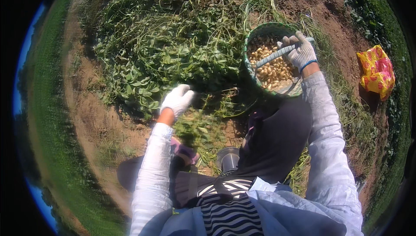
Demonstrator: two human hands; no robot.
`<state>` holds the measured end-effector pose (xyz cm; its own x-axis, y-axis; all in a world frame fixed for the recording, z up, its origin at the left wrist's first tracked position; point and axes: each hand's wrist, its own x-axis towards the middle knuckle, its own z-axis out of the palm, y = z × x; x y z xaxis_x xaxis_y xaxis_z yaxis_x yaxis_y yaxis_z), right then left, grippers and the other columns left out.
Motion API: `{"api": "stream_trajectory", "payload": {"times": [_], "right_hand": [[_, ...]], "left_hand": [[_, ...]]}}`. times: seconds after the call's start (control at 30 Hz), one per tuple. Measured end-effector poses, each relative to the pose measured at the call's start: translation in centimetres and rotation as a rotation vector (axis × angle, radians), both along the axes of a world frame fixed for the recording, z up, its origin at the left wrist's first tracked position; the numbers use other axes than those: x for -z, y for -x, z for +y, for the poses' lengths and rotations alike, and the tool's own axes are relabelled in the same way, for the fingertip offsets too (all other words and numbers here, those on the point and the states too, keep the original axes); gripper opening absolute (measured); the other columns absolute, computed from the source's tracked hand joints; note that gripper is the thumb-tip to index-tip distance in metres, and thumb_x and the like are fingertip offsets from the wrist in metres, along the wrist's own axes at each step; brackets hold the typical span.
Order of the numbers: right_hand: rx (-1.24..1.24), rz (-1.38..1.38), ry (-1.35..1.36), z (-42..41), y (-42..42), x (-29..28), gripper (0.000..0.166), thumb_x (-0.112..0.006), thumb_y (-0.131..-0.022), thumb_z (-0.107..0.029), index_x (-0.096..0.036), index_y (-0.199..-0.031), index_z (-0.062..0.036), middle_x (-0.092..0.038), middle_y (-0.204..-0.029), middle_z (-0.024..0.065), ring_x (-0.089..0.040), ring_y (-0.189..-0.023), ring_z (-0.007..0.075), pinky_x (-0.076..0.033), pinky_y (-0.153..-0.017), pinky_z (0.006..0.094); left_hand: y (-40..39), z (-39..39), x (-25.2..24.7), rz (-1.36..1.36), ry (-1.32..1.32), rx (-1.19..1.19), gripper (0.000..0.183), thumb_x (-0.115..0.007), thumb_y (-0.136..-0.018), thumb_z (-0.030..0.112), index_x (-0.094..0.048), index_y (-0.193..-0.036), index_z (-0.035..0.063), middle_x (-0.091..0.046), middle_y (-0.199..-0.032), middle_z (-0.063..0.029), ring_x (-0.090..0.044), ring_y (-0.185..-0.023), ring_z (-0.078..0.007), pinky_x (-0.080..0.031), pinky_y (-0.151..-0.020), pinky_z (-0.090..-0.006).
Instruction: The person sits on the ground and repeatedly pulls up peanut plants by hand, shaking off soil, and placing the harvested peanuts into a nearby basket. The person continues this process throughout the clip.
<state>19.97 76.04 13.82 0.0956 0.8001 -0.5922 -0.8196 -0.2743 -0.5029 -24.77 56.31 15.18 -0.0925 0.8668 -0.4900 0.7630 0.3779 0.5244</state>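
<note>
My right hand (300, 50), in a knitted work glove with a blue cuff edge, grips the pale wrapped handle (274, 57) of a green woven basket (247, 52). Unshelled peanuts (273, 70) cover much of the basket's bottom. My left hand (178, 100), in a white glove, hovers low beside a heap of uprooted leafy plants (169, 50). Its fingers are slightly bent and a little apart, with nothing visible between them. Motion blurs that hand somewhat. The basket stands near my right knee, at the right end of the heap.
A yellow and red plastic bag (377, 72) lies on the soil to the right. My bent legs (276, 135) frame a strip of ground with loose leaves (201, 127) and a dark cylindrical object (229, 158). Green crop rows (52, 106) border the left side.
</note>
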Motion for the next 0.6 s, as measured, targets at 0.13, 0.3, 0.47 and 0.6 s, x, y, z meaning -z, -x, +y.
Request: {"api": "stream_trajectory", "payload": {"times": [0.13, 0.3, 0.47, 0.6], "right_hand": [[0.021, -0.16, -0.078, -0.2, -6.4, -4.0, 0.022, -0.049, -0.109, -0.023, -0.053, -0.093, -0.0085, -0.037, -0.057, -0.0077, -0.034, -0.044, 0.0083, -0.057, -0.065, 0.0392], [-0.193, -0.177, -0.052, -1.6, -12.5, -7.7, 0.029, -0.054, -0.107, -0.029, -0.06, -0.116, -0.0016, -0.045, -0.06, -0.0072, -0.043, -0.045, 0.0072, -0.054, -0.052, 0.0278], [-0.459, -0.888, 0.177, -1.0, -12.2, -4.4, 0.033, -0.066, -0.099, -0.034, -0.063, -0.118, -0.0067, -0.052, -0.069, -0.0025, -0.048, -0.051, 0.0099, -0.05, -0.052, 0.0289], [-0.252, -1.485, 0.298, -1.3, -13.6, -2.0, 0.032, -0.066, -0.099, -0.036, -0.063, -0.109, -0.0057, -0.053, -0.07, 0.0004, -0.049, -0.052, 0.0101, -0.051, -0.051, 0.0288]], "left_hand": [[-2.1, 7.2, 1.2, -0.01, -0.181, -0.088, 0.06, -0.061, -0.093, 0.045, -0.06, -0.134, 0.002, -0.065, -0.13, -0.0221, -0.063, -0.122, -0.0354, -0.047, -0.105, -0.0402], [-7.1, 17.5, 4.0, 0.197, -0.26, -0.065, 0.108, -0.074, -0.08, 0.061, -0.027, -0.159, 0.0045, -0.028, -0.162, -0.0252, -0.028, -0.151, -0.0381, -0.027, -0.123, -0.0448], [-10.6, 22.0, 9.7, 0.534, 0.119, -0.017, 0.136, -0.081, -0.069, 0.063, 0.001, -0.164, 0.0086, -0.003, -0.169, -0.0237, -0.001, -0.158, -0.0353, -0.015, -0.124, -0.0549], [-6.7, 21.1, 13.8, 0.361, 0.249, -0.241, 0.135, -0.085, -0.071, 0.039, 0.01, -0.162, 0.0084, -0.01, -0.169, -0.0218, -0.034, -0.149, -0.0365, -0.042, -0.115, -0.0427]]}}
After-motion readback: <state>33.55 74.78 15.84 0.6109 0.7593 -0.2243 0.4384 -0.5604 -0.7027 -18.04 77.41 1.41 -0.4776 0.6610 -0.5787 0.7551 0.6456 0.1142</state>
